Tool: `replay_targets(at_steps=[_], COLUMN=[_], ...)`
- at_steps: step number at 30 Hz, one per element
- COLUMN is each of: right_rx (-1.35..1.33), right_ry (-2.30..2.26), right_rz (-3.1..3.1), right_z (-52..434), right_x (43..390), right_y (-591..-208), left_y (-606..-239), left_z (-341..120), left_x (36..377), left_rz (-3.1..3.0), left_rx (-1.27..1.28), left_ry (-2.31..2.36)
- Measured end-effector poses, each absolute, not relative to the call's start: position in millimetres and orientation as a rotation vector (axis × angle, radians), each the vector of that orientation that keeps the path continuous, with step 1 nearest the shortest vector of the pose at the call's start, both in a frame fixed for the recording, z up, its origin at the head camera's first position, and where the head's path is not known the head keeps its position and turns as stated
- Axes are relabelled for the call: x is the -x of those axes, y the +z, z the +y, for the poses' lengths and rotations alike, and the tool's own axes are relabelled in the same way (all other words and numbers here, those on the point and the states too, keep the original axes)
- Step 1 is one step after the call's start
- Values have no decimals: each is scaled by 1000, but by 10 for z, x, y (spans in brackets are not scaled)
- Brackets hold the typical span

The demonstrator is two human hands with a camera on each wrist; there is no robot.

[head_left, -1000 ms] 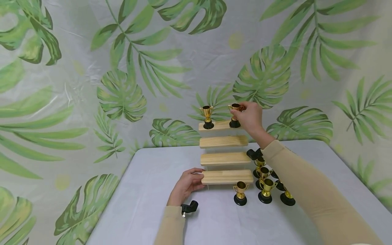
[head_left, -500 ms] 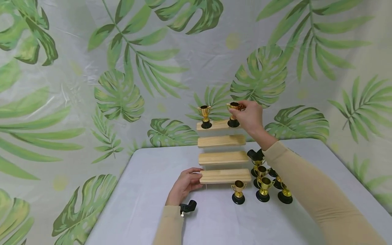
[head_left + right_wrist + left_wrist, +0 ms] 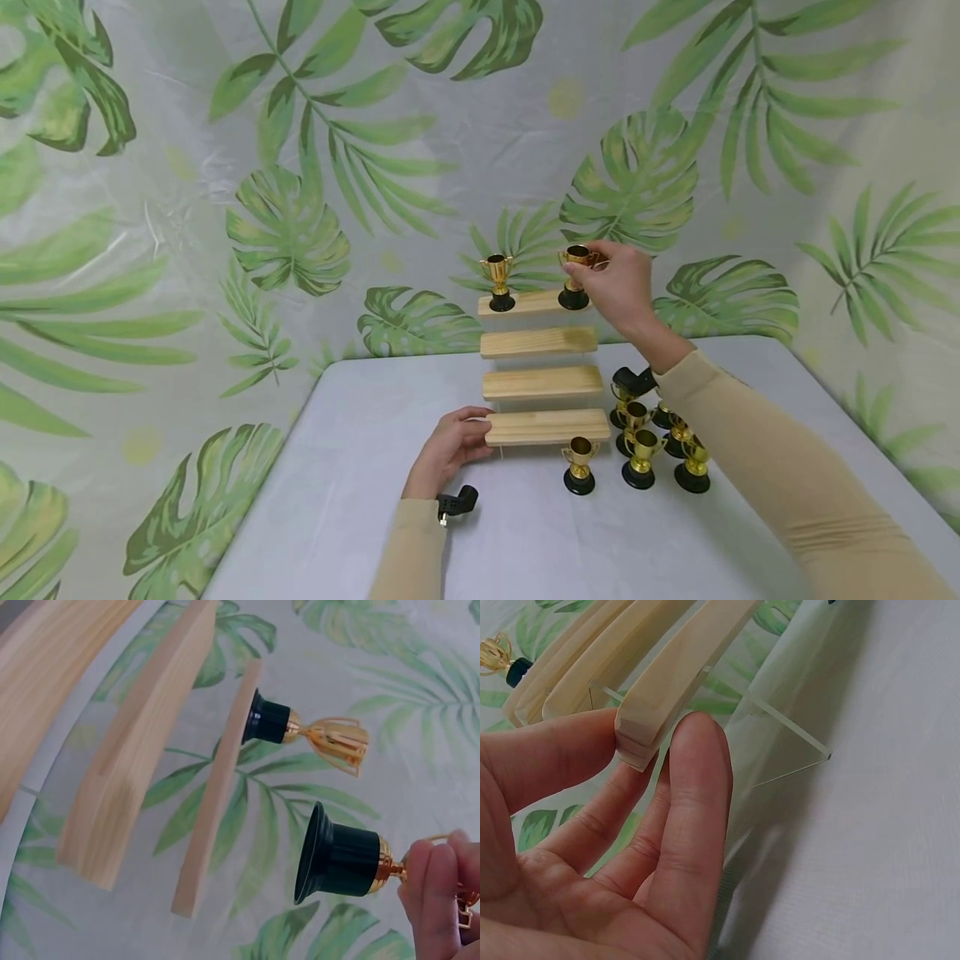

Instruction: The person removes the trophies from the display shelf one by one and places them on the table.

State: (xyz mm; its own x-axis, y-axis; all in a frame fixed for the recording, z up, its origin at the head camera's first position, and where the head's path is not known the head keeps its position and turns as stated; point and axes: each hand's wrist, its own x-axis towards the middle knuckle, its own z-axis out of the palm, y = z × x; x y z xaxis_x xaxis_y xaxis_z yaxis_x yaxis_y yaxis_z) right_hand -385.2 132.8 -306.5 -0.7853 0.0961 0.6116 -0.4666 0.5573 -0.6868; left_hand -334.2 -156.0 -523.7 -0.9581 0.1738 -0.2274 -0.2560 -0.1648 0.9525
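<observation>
A four-step wooden shelf on clear supports stands on the white table. One gold trophy with a black base stands at the left of the top plank. My right hand pinches a second trophy by its cup at the plank's right end. In the right wrist view this trophy hangs a little off the top plank, near the standing trophy. My left hand grips the left end of the bottom plank, thumb above and fingers below the plank.
Several more gold trophies stand grouped on the table right of the shelf, one trophy in front of the bottom plank. A leaf-print cloth hangs behind and at both sides. The clear support stands under the planks.
My right hand with its trophy has shifted slightly rightward along the top plank's end. My left hand keeps its grip on the bottom plank.
</observation>
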Motion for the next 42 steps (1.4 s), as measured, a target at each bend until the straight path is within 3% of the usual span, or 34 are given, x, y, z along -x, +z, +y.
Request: replay_targets(at_steps=[31,42], right_rx=[-563,-540], right_ry=[1077,1114], right_rz=[-2195,-2297], right_z=[1488,1616], right_x=[3299,3051], right_y=[-3121,-3281], left_y=[-5194,-5192], left_z=[-1590,-1553], left_x=[3303,3290], left_rz=[1799,1802], left_rx=[56,61], left_ry=[2212,2198])
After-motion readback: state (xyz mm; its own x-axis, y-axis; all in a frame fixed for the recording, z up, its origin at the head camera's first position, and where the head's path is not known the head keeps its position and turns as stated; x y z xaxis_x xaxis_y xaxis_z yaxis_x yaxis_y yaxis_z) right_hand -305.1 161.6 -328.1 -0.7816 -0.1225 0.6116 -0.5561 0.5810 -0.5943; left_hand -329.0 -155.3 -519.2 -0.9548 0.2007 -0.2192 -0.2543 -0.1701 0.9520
